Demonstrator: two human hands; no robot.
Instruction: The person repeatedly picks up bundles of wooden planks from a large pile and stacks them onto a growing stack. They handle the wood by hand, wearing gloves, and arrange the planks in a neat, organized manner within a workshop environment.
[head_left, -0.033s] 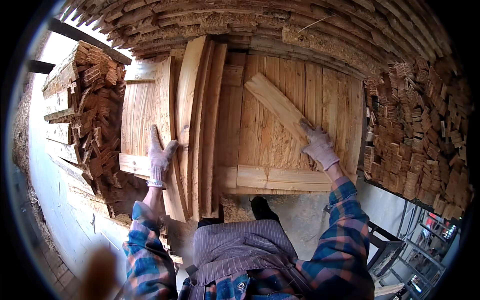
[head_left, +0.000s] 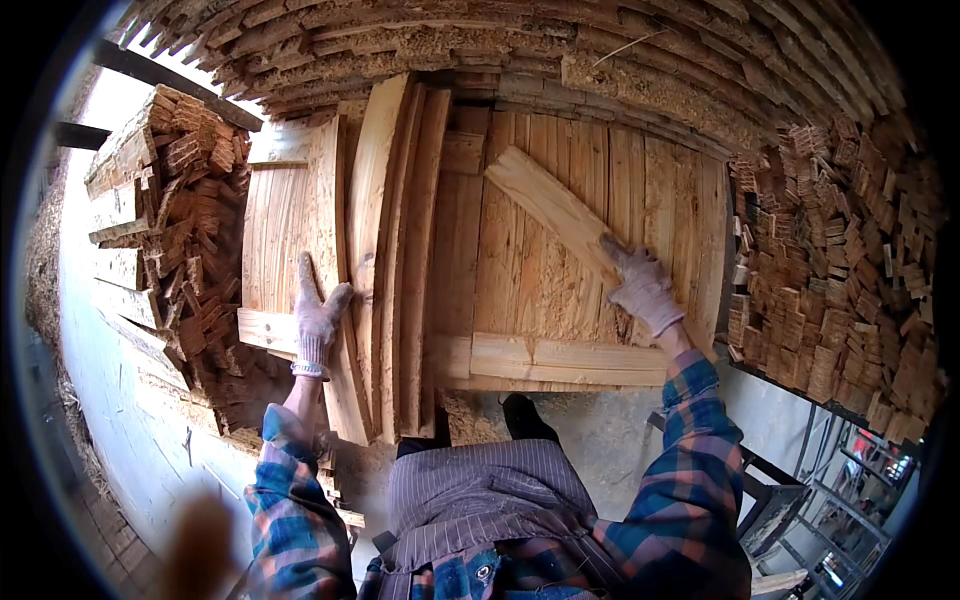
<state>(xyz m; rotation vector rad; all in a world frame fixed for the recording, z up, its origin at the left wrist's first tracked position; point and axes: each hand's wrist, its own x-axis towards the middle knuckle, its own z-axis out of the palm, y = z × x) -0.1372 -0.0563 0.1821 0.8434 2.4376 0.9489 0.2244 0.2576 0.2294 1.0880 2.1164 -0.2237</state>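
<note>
My left hand (head_left: 318, 320), in a pale work glove, lies with index finger and thumb spread on the lower part of a narrow upright board (head_left: 328, 200) on the left. Beside it several long boards (head_left: 372, 200) lean side by side. My right hand (head_left: 645, 290), gloved too, is closed over a loose wooden board (head_left: 550, 205) that slants from upper left to lower right. That board crosses a layer of flat planks (head_left: 540, 275). The glove covers part of the slanted board, and the fingertips beneath are hidden. A crosswise board (head_left: 560, 360) lies along the near edge.
Rough stacked slats (head_left: 450, 45) rise along the far side. Piles of cut wood pieces stand at the left (head_left: 190, 210) and the right (head_left: 830, 270). A dark metal frame (head_left: 770, 500) is at lower right. A striped apron (head_left: 480, 490) covers my lap.
The slanted board has shifted slightly, its upper end a little to the left. My right hand has moved a touch to the right. My left hand has barely moved.
</note>
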